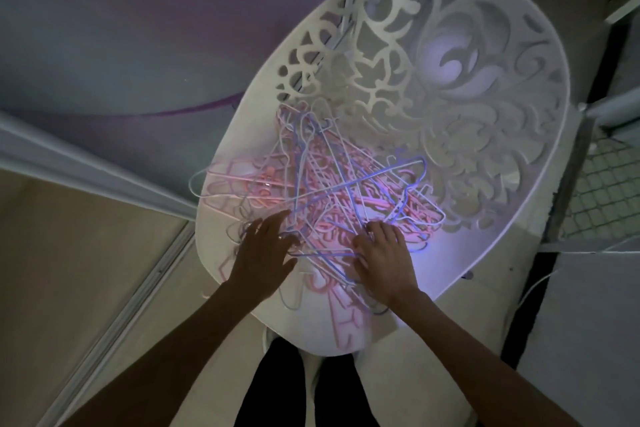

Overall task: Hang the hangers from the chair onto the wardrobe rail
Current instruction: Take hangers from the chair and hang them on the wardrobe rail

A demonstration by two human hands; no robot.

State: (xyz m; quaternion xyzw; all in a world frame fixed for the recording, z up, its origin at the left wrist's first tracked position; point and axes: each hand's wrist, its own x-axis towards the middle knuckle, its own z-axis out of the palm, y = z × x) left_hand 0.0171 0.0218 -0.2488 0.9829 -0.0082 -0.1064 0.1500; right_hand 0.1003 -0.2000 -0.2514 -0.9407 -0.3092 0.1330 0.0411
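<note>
Head view, looking straight down in dim light with a purple-white glow. A white plastic chair with an oval shell and a cut-out scrollwork back (467,87) fills the middle of the frame. On its seat lies a tangled heap of thin pink, white and lilac-blue wire and plastic clothes hangers (332,191), piled over one another, with several hooks and corners sticking past the near edge of the seat. One white hanger juts out to the left of the pile, its rounded end near the seat's left rim.

The left hand (265,250) lies on the near-left side of the heap, fingers spread and fairly straight, fingertips touching the hangers; it grips nothing that can be seen. The right hand (381,256) rests on the near-right side of the pile, fingers bent downward into the hangers; whether they actually close round a wire cannot be told, since the fingertips are hidden among the tangle. The two hands are apart, with hangers between them.

Both bare forearms reach in from the bottom of the frame. Below the chair's near edge the person's dark trouser legs (277,388) show. To the left runs a pale sliding-door track (114,308) on the floor, beside a grey-purple panel (121,28). At the right stands a mesh-patterned surface (602,191).
</note>
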